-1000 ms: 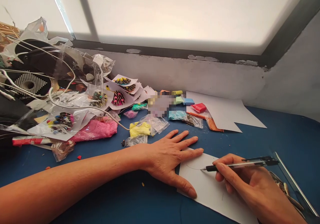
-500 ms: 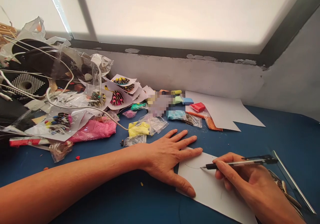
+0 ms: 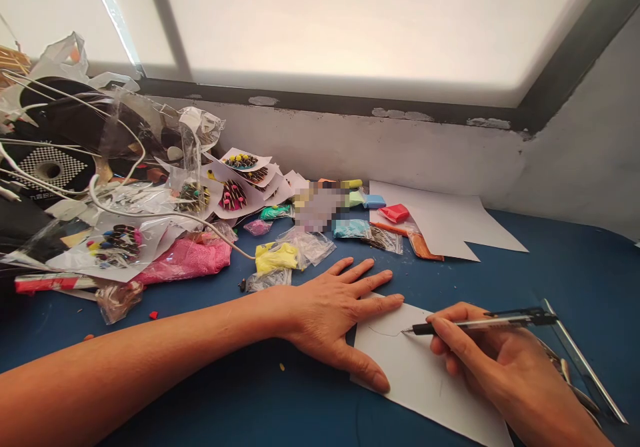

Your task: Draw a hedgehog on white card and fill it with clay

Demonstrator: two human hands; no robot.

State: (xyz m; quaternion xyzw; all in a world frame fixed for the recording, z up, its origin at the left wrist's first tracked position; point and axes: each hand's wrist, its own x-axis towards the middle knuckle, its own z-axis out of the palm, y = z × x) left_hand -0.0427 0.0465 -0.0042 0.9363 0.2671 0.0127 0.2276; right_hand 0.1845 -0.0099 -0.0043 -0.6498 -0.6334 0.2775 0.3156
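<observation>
A sheet of white paper (image 3: pixel 415 374) lies on the blue tabletop (image 3: pixel 225 394), with a thin curved pencil-like line drawn near its upper left. My left hand (image 3: pixel 340 320) rests flat with fingers spread, its thumb and index finger over the paper's left edge. Between the fingers of my right hand (image 3: pixel 493 367) is a pen (image 3: pixel 470 326) with a black grip and clip. The pen's tip meets the paper at the right end of the line. Beneath and beyond my right hand, several seed-like pieces (image 3: pixel 565 370) are partly hidden, beside a thin clear rod (image 3: pixel 585 360).
Packets of coloured clay, including yellow (image 3: pixel 277 257) and red (image 3: pixel 395 213), lie along the back. Behind them at right are larger paper sheets (image 3: pixel 445 220). Decorated paper pieces (image 3: pixel 233 190), a pink packet (image 3: pixel 187 260) and a white cable (image 3: pixel 165 212) crowd the left.
The pen tip has shifted very slightly upward, and the line beside it now has a short rise at its right end. My left hand stays in place on the paper.
</observation>
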